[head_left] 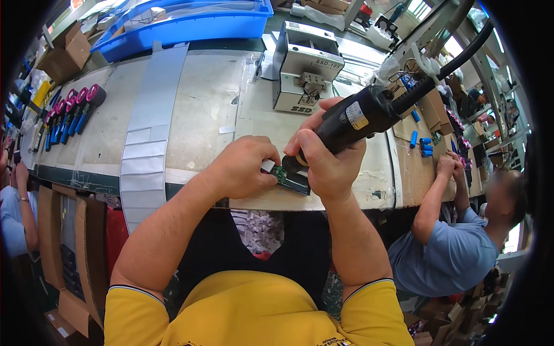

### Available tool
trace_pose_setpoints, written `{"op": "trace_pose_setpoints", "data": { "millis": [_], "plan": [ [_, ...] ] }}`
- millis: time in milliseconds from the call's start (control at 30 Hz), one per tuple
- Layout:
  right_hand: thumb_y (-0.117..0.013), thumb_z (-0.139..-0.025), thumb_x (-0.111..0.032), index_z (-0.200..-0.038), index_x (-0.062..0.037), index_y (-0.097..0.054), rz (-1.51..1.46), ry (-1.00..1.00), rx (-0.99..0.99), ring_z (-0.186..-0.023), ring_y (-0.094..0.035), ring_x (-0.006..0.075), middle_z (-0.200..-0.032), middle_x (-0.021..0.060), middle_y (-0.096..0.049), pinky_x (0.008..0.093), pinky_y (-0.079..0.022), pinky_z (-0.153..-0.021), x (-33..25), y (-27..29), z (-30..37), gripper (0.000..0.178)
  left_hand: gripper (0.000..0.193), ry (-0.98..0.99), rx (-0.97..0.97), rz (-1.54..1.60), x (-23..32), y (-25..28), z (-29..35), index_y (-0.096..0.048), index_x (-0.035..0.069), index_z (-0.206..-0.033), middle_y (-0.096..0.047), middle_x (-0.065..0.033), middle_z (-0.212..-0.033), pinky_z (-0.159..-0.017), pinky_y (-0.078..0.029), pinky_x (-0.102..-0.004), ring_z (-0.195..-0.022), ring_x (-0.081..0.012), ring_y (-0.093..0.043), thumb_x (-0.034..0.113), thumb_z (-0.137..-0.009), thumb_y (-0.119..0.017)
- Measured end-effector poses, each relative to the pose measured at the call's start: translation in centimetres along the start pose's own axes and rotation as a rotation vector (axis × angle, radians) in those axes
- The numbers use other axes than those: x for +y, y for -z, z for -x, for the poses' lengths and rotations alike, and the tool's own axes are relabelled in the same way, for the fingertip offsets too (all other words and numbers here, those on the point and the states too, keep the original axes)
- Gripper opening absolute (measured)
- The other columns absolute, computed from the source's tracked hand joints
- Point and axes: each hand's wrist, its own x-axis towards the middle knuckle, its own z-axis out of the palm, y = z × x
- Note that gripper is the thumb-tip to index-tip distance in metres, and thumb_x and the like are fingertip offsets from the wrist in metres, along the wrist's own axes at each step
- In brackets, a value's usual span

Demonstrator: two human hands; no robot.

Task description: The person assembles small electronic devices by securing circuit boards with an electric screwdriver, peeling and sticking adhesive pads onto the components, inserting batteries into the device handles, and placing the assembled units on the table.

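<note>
- Device [298, 184], small and dark with a green circuit board [280, 173] showing: centre of the frame, near the front edge of the pale workbench [202, 109].
- Left hand [245, 166]: thumb and fingers closed on the device's left end, gripping it.
- Right hand [333, 164]: wrapped around a black power tool [358, 115], fingers closed on its body; tool slants from upper right down to the device. Whether its tip touches the board, cannot tell.
- Black cable [464, 55] runs from the tool's back end to the upper right.
- Grey-white machine [306, 72] stands at upper centre, beyond the hands.
- Blue tray [190, 30], loaded, along the top of the frame.
- Grey strip [153, 101] runs down the left of centre, over the bench edge.
- Blue sticks with pink rolls [81, 106] lie in a row, upper left.
- Co-worker in blue shirt [447, 248] sits at right, both hands at the bench; small blue cylinders [426, 147] nearby.
- Open cardboard box [89, 242], lower left.
</note>
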Motion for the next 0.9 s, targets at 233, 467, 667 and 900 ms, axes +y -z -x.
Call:
{"op": "trace_pose_setpoints", "data": {
  "millis": [233, 467, 667, 900],
  "plan": [
    [-0.06, -0.089, 0.008, -0.146, -0.0018, -0.046, -0.051, 0.006, 0.049, -0.057, -0.067, 0.0227, -0.077, 0.0107, -0.067, 0.0302, -0.057, -0.058, -1.2, 0.1, -1.1, 0.06, 0.02, -0.014, 0.005, -0.018, -0.2, 0.0, -0.1, -0.076, 0.005, -0.095, -0.072, -0.0106, -0.098, -0.087, -0.055, -0.0395, -0.096, -0.0312, -0.066, 0.017, -0.079, -0.082],
    [-0.062, -0.092, 0.002, -0.147, -0.0006, -0.045, 0.034, 0.172, 0.193, -0.054, -0.066, 0.0202, -0.075, 0.0077, -0.066, 0.0293, -0.056, -0.058, -3.2, 2.9, -7.1, 0.057, 0.022, -0.074, -0.011, -0.041, -0.4, 0.1, -1.3, -0.076, 0.006, -0.099, -0.069, -0.0101, -0.107, -0.089, -0.055, -0.0385, -0.098, -0.0301, -0.066, 0.014, -0.08, -0.083],
    [-0.066, -0.093, -0.003, -0.145, -0.0006, -0.046, 0.183, 0.256, 0.286, -0.054, -0.067, 0.0195, -0.074, 0.0053, -0.066, 0.0278, -0.057, -0.059, -1.8, 4.1, -11.3, 0.056, 0.036, -0.057, 0.182, 0.08, -0.4, -1.3, -2.6, -0.071, 0.006, -0.112, -0.063, -0.0094, -0.118, -0.091, -0.055, -0.0363, -0.099, -0.0277, -0.066, 0.008, -0.079, -0.086],
    [-0.069, -0.094, -0.005, -0.143, -0.0014, -0.047, 0.174, 0.238, 0.267, -0.056, -0.068, 0.0193, -0.077, 0.0039, -0.067, 0.0269, -0.058, -0.063, 0.5, 3.9, -13.4, 0.054, 0.05, -0.16, 0.334, 0.174, -1.8, -2.2, -2.4, -0.064, 0.005, -0.121, -0.061, -0.0097, -0.12, -0.091, -0.055, -0.0354, -0.098, -0.0261, -0.065, 0.006, -0.078, -0.09]
  ]
}}
